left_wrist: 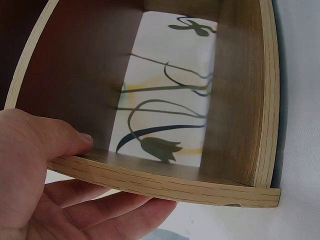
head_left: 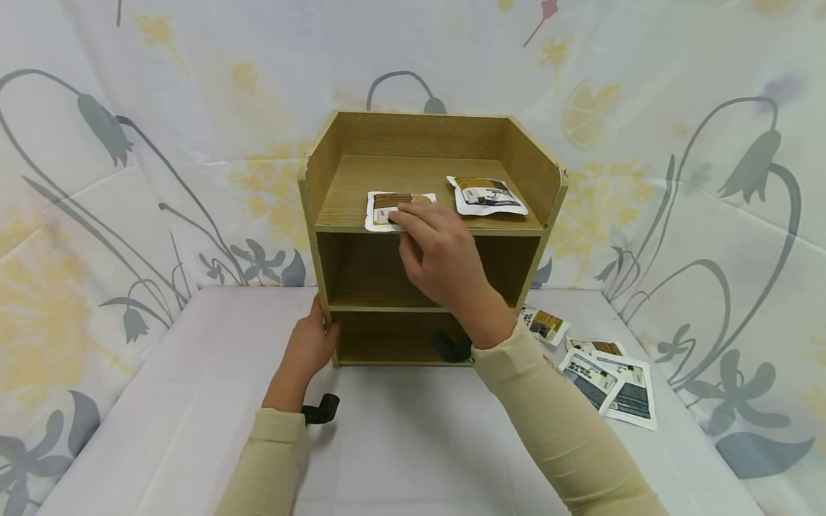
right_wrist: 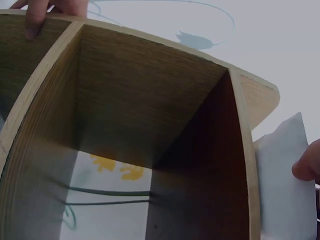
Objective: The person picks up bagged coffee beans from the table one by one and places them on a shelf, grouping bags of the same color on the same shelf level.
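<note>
Beige sleeves cross the frame's bottom edge, and up at centre the right hand pinches a white-edged packet right at the front edge of the top shelf! Lower left, the left hand clasps the wooden unit's side panel. Open room separates that packet from a second packet rightward; more packets lie lower right.
</note>
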Available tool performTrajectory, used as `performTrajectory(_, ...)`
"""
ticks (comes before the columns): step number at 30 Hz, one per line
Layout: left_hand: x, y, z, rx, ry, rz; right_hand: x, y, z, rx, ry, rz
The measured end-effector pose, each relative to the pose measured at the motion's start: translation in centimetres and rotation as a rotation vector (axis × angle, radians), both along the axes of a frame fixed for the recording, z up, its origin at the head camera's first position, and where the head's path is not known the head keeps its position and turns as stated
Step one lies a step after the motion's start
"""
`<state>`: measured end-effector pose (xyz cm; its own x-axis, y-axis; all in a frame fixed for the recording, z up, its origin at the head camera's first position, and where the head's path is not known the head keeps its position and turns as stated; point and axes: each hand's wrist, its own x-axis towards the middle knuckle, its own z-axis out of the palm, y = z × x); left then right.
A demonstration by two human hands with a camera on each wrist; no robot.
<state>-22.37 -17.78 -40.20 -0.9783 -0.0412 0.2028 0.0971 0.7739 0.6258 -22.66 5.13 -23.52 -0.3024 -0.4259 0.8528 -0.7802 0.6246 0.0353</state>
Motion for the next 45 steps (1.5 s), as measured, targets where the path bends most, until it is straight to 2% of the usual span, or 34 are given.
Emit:
performTrajectory(19, -0.1, 0.1, -0.2, 0.012, 0.02, -0.011, -1.5, -1.1, 0.5, 0.105, -0.034, -0.034)
performTrajectory(45, -0.1, 0.0, -0.2, 0.002, 0.017, -0.008, -2.3, -2.6, 2.6, 0.294, -0.312, -0.161)
